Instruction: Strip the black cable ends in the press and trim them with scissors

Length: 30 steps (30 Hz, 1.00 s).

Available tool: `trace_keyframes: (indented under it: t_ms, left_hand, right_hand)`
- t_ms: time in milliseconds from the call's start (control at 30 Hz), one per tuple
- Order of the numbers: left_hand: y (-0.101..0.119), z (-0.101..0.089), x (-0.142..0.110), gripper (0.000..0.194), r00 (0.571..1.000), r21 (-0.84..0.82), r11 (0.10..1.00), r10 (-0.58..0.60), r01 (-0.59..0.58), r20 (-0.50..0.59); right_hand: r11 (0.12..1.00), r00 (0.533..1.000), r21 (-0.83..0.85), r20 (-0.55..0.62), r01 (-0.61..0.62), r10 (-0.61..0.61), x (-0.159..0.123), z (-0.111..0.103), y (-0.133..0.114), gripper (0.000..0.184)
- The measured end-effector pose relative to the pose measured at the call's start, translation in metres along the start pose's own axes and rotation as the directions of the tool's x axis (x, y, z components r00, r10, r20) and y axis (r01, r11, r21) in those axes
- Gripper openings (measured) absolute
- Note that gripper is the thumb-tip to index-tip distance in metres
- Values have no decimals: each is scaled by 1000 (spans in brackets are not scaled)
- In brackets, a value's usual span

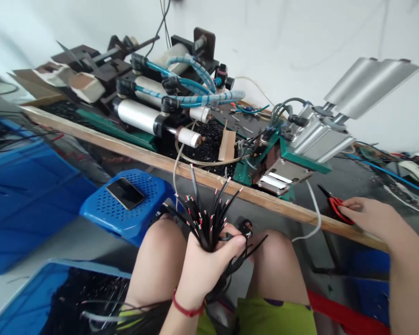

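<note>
My left hand (209,260) is closed around a bundle of black cables (204,228) above my lap. The cable ends fan out upward, and many show stripped tips with red, white and green cores. Below the fist, the cables' loose lengths hang over my lap. At the right, my right hand (372,216) has its fingers closed on the handles of red-handled scissors (339,209) at the bench's front edge. The scissors' dark tips point away to the left.
The wooden bench edge (153,158) crosses ahead. Pneumatic cylinders (139,116) and a green-framed machine (286,163) stand on it. On the left, a blue stool (106,209) carries a phone (125,193). A blue bin (38,279) holds black cables.
</note>
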<state>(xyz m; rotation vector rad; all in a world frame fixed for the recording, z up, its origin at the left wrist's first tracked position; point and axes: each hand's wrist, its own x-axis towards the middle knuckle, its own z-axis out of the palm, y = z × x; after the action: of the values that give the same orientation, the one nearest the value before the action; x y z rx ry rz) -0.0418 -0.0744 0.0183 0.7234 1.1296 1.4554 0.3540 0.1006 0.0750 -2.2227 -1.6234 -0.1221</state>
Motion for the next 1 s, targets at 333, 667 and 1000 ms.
trace_keyframes:
  t_ms: [333,667,1000]
  left_hand:
    - [-9,-9,-2,29,1000,14,1000,12,-11,-16]
    - [-16,-12,-4,36,1000,-69,998,-6,6,10]
    - [-10,-9,-3,21,998,-146,988,60,-58,5]
  right_hand:
    - [568,961,813,-244,128,133,-101,-23,-41,47]
    - [436,615,848,522,-301,-591,-240,30,-124,78]
    - [375,630,919,365,-125,-685,-239,43,-144,72]
